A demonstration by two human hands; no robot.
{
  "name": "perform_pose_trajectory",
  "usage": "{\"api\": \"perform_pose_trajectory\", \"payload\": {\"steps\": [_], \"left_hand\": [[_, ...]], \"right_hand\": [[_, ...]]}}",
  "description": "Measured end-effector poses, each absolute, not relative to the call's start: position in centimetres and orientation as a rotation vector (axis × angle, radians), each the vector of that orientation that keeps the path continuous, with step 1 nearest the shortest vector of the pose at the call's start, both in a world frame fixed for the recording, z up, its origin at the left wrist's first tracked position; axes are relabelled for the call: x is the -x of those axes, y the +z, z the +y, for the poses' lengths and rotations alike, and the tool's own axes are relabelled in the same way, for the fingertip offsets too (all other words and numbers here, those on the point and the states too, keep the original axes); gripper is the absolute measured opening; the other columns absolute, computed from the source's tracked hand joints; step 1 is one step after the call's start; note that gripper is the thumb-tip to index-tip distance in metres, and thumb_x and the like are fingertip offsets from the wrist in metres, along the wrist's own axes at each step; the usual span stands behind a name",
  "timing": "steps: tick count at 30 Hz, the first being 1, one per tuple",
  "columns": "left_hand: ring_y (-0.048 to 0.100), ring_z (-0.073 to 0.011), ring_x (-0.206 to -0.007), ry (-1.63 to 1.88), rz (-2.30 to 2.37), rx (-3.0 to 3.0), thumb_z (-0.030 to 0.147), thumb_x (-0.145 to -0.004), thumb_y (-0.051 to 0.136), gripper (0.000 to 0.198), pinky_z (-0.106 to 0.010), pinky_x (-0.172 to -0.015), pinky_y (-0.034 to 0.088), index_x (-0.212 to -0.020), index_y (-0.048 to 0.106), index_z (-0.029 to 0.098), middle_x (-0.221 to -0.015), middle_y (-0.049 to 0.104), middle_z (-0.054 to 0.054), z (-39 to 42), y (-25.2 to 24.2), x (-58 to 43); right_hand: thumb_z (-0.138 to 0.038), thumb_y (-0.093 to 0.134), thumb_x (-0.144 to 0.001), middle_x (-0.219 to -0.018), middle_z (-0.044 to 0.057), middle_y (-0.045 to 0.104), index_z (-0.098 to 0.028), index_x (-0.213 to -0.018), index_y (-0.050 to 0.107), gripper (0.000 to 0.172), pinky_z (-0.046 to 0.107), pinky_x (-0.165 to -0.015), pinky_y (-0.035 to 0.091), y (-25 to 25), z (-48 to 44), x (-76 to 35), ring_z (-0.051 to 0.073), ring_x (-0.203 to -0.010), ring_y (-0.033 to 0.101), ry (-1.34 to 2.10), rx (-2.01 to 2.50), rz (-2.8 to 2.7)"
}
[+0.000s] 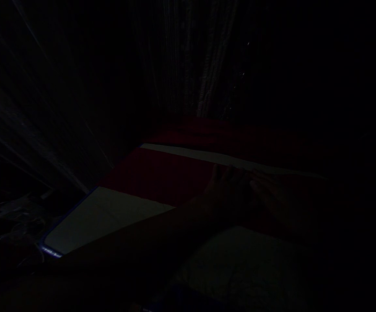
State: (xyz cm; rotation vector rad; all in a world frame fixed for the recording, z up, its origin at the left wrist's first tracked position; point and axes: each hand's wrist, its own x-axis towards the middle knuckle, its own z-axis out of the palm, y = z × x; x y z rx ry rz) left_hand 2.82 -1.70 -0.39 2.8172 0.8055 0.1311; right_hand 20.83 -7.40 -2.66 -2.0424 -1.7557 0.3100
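The scene is very dark. A dark red, cloth-like band (155,173) lies across a pale, flat surface (100,219) with a blue edge. From the lower left my left arm reaches over it, and my left hand (228,184) rests on the red band, fingers pointing away from me and apart. Close beside it, my right hand (270,190) also lies on the red band, its thumb and fingers stretched toward the left hand. Neither hand visibly holds anything, though shadow hides the palms and part of the fingers.
More red material (188,132) lies behind a narrow pale strip (194,152). Hanging, curtain-like folds (207,69) stand at the back. Crumpled, glossy stuff (22,216) sits left of the blue edge (51,251). The right side is too dark to make out.
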Motion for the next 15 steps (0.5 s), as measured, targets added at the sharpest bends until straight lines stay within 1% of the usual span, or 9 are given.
{"api": "perform_pose_trajectory", "payload": {"steps": [3,6,8,12,15], "left_hand": [[0.012,-0.0368,-0.162,0.109,0.809,-2.816,0.060,-0.106,0.031,0.074,-0.070,-0.128,0.008,-0.167,0.021,0.018,-0.175,0.016,-0.009,-1.70,-0.33,-2.84],[0.013,-0.0353,-0.162,0.129,0.822,-2.815,0.060,-0.107,0.028,0.074,-0.069,-0.129,0.008,-0.167,0.021,0.018,-0.175,0.017,-0.009,-1.71,-0.47,-2.83],[0.013,-0.0350,-0.162,0.141,0.817,-2.810,0.060,-0.107,0.026,0.074,-0.068,-0.129,0.007,-0.167,0.021,0.018,-0.175,0.017,-0.009,-1.71,-0.63,-2.83],[0.014,-0.0359,-0.162,0.155,0.820,-2.820,0.059,-0.107,0.030,0.073,-0.069,-0.128,0.009,-0.167,0.022,0.018,-0.175,0.018,-0.009,-1.72,-0.73,-2.83],[0.016,-0.0358,-0.161,0.177,0.818,-2.824,0.060,-0.106,0.030,0.073,-0.070,-0.128,0.010,-0.166,0.024,0.018,-0.174,0.020,-0.009,-1.73,-0.63,-2.78]], "right_hand": [[-0.070,0.025,-0.091,-0.161,0.004,0.042,-0.017,-0.147,0.058,0.084,0.050,-0.131,0.024,-2.61,-7.36,-20.93,0.025,-0.152,0.037,0.340,2.048,-1.764],[-0.069,0.025,-0.092,-0.160,0.008,0.042,-0.014,-0.147,0.058,0.085,0.054,-0.131,0.022,-2.66,-7.39,-21.04,0.028,-0.151,0.038,0.350,2.059,-1.771],[-0.069,0.024,-0.093,-0.159,0.010,0.043,-0.013,-0.147,0.058,0.085,0.054,-0.130,0.023,-2.82,-7.46,-21.14,0.029,-0.150,0.040,0.343,2.054,-1.777],[-0.070,0.025,-0.095,-0.158,0.005,0.046,-0.020,-0.146,0.059,0.078,0.051,-0.131,0.024,-3.25,-7.52,-21.34,0.026,-0.151,0.039,0.261,2.028,-1.792],[-0.072,0.027,-0.095,-0.157,0.004,0.048,-0.022,-0.142,0.061,0.077,0.051,-0.129,0.028,-3.14,-7.46,-21.32,0.027,-0.149,0.042,0.256,2.015,-1.759]]}}
